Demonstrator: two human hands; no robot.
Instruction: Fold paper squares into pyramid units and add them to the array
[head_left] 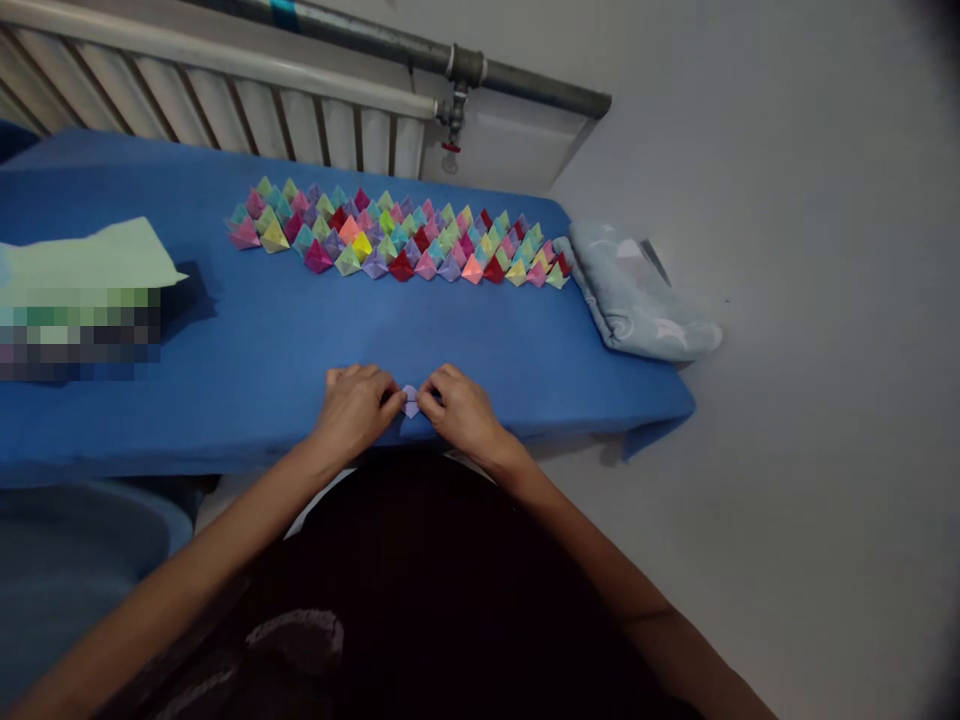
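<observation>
Pinching closed at opposite sides, left hand (358, 404) and right hand (459, 406) hold lilac paper (411, 401) (folded) between them.

The small folded paper (410, 402) near the clock's centre is pale lavender; the cloth (300, 340) beneath is solid blue; the paper pieces (421, 240) at eleven o'clock mix pink, crimson, coral, yellow, mint, turquoise and lilac. The folded blanket (637, 300) at two o'clock is grey-blue with whitish motifs; the sheet (105, 255) towards ten, pale green; the valve handle (451, 147) at twelve, red.
</observation>
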